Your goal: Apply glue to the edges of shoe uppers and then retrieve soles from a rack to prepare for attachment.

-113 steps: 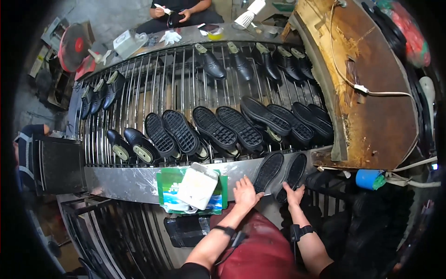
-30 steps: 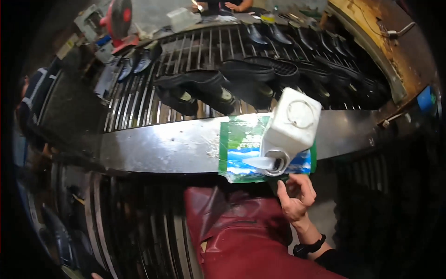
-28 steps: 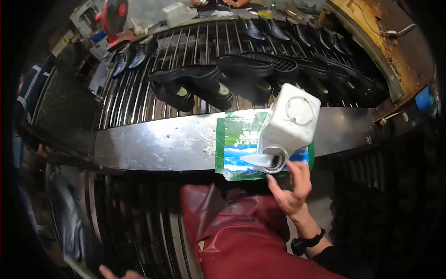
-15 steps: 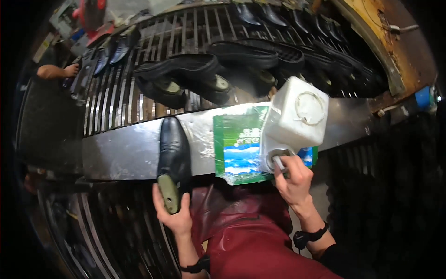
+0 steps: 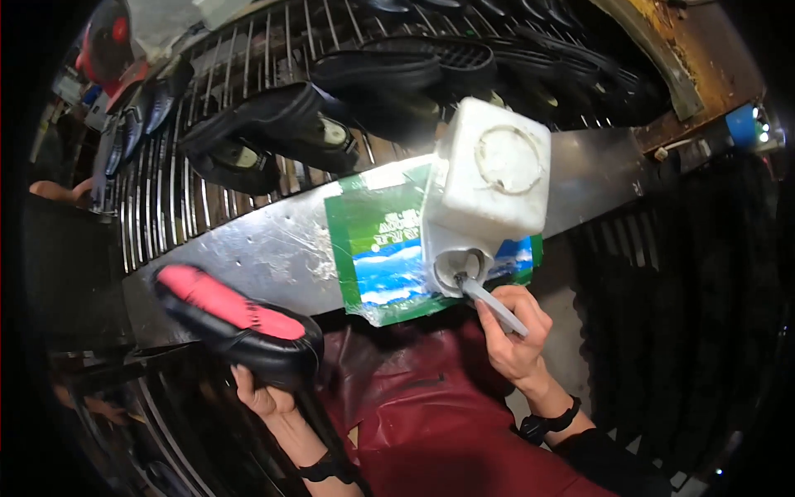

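My left hand (image 5: 269,402) grips a black leather shoe upper (image 5: 286,348) from below, its fingers partly hidden behind it. The upper lies bottom up, and its pink underside (image 5: 236,306) faces me, slightly blurred. In my right hand (image 5: 517,340) is a brush with a flat grey handle (image 5: 501,311). Its dark tip sits inside the round mouth at the near end of a white plastic container (image 5: 497,203). That container rests on a green and blue plastic sheet (image 5: 385,277) lying on the metal ledge (image 5: 265,248).
Beyond the ledge, black shoe soles (image 5: 377,70) and shoes stand on a slatted metal rack (image 5: 178,199). A wooden frame (image 5: 650,54) borders the rack at right. Another person's arm (image 5: 62,192) shows at far left. A dark red apron (image 5: 422,414) covers my lap.
My left hand has turned the shoe upper over, from leather top up to pink underside up, and shifted it left. The brush handle now stands farther out of the container's mouth.
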The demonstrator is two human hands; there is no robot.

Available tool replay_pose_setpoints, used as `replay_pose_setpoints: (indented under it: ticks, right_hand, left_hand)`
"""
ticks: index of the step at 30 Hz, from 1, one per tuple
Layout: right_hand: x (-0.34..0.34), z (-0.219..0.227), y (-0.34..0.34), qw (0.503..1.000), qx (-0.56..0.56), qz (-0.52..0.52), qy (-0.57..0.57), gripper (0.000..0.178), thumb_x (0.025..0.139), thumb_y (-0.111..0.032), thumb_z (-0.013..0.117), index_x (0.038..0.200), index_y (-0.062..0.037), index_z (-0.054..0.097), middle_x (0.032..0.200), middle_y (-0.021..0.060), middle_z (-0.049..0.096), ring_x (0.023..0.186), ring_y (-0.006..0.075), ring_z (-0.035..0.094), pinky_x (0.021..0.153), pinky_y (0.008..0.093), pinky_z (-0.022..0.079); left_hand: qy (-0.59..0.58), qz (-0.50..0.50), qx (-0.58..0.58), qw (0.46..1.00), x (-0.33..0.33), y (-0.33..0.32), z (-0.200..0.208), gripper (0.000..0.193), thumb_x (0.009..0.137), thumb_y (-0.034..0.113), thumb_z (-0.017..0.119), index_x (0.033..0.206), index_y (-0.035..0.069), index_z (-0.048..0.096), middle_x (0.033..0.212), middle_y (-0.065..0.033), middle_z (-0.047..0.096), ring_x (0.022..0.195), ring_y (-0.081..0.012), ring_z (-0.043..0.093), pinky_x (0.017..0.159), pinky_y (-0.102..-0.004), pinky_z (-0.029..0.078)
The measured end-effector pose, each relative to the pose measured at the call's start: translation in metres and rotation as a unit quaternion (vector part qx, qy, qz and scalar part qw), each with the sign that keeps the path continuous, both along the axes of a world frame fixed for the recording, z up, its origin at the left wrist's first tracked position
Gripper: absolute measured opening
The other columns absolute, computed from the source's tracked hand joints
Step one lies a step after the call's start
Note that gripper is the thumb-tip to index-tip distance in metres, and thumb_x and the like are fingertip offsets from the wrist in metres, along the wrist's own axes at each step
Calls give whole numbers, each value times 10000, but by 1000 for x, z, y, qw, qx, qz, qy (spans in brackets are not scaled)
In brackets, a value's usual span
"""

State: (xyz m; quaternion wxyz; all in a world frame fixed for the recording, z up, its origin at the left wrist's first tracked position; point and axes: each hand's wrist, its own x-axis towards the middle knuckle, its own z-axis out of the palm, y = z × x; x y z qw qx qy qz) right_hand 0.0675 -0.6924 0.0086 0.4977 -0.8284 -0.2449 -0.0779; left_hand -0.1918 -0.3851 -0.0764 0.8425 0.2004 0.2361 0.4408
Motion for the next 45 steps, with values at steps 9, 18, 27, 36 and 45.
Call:
replay_pose_setpoints:
  ticks: [9, 18, 27, 36, 45]
  right_hand:
    - [0, 12, -26, 973, 121, -40, 194, 174, 940, -22, 783, 890, 9, 619, 927, 146, 706, 701, 198, 664, 623, 304, 528]
    - [-8, -7, 84, 826, 249, 211, 460, 223, 951, -41, 766, 1121, 68, 671, 925, 185, 743, 711, 229, 741, 584, 330, 603]
    - [-8, -12, 135, 848, 144, 282, 425, 134, 968, -7, 762, 1081, 52, 722, 902, 108, 759, 674, 120, 698, 557, 249, 540]
    - [35, -20, 207, 891, 56, 218, 395, 187, 990, -119, 763, 1062, 45, 710, 854, 85, 754, 623, 110, 688, 514, 238, 530]
    - [1, -10, 131, 838, 112, 276, 457, 179, 997, -116, 776, 1085, 32, 725, 886, 85, 756, 708, 113, 698, 611, 262, 556]
  left_hand:
    - [553, 133, 455, 686, 15, -37, -4, 787, 839, 52, 752, 1578, 88, 482, 1500, -211, 592, 1365, -399, 603, 1145, -524, 512]
    - [347, 26, 792, 501, 41, -31, 1, 261, 1007, 7, 633, 1243, 14, 522, 1321, -307, 669, 1235, -534, 659, 987, -629, 587]
    - [350, 42, 787, 506, 32, -28, -7, 227, 997, 27, 637, 1209, 15, 560, 1260, -270, 701, 1186, -502, 690, 961, -597, 603]
    - [353, 36, 788, 503, 34, -30, 0, 293, 976, 9, 683, 1247, 30, 573, 1269, -235, 716, 1181, -487, 699, 958, -573, 614]
    - [342, 61, 792, 502, 40, -29, 1, 294, 966, -10, 691, 1247, 1, 607, 1268, -247, 725, 1189, -486, 700, 985, -568, 605]
